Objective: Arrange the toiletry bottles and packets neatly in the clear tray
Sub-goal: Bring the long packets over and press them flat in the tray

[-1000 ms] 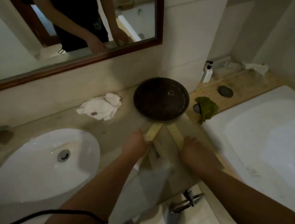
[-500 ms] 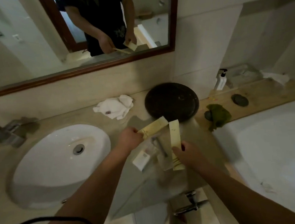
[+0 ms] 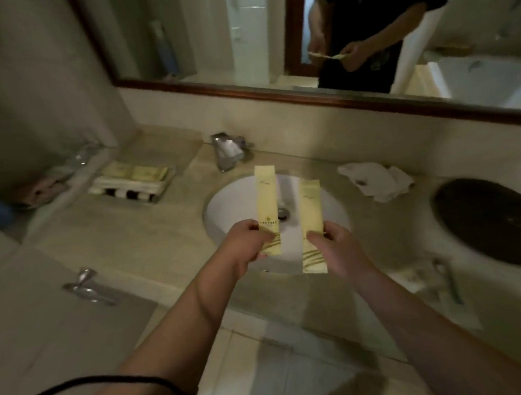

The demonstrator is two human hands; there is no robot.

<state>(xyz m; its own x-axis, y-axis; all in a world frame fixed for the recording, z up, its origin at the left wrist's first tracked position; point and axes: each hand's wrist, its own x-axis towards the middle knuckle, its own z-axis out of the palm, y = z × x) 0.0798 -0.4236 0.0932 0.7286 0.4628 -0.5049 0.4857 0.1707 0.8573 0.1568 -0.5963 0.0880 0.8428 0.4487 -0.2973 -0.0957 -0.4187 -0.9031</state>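
bare forearms, black cord (image 3: 117,380) at left wrist

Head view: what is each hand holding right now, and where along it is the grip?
Each holds one long yellow packet near its lower end: the left hand grips the left packet, the right hand the right packet. Both stand roughly upright above the sink.

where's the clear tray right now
In the head view the clear tray sits far left on the counter, left of the faucet and sink.

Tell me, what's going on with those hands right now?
Left hand pinching one yellow packet; right hand pinching another. Both upright over the sink. Clear tray back left, path clear.
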